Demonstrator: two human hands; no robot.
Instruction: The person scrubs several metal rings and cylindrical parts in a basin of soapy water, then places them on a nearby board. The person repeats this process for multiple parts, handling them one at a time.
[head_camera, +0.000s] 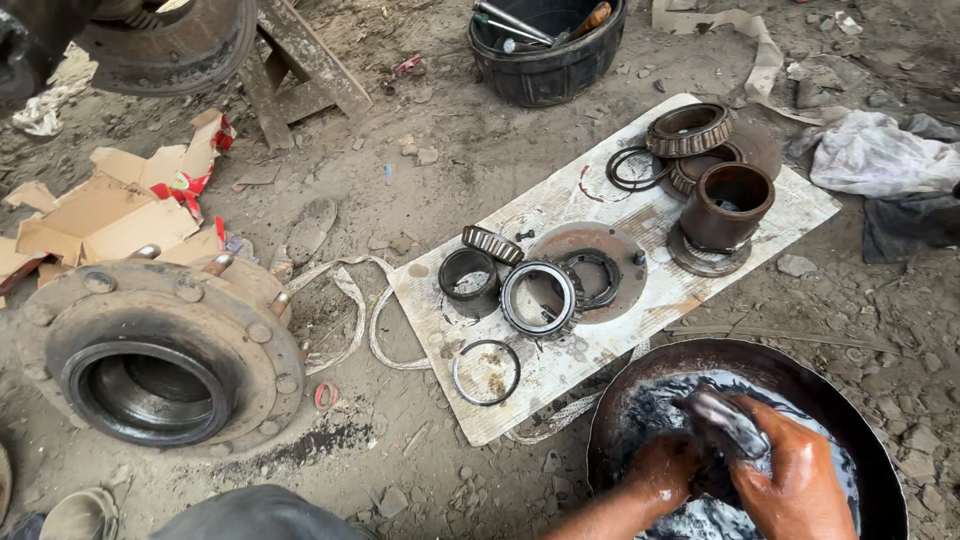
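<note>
Both of my hands work inside a round black metal basin (610, 400) at the lower right, which holds dark oily liquid. My right hand (795, 470) grips a dark, greasy metal part (722, 420) that is blurred. My left hand (665, 468) presses against the same part from the left, wet with the liquid. What kind of part it is cannot be made out.
A white board (640, 300) on the dirt carries bearings (540, 297), rings (486, 372), a round flange plate (590, 262) and a rusty sleeve (733, 205). A large wheel hub (160, 350) lies at left. A black tub of tools (548, 45), torn cardboard (110, 205) and rags (875, 155) lie around.
</note>
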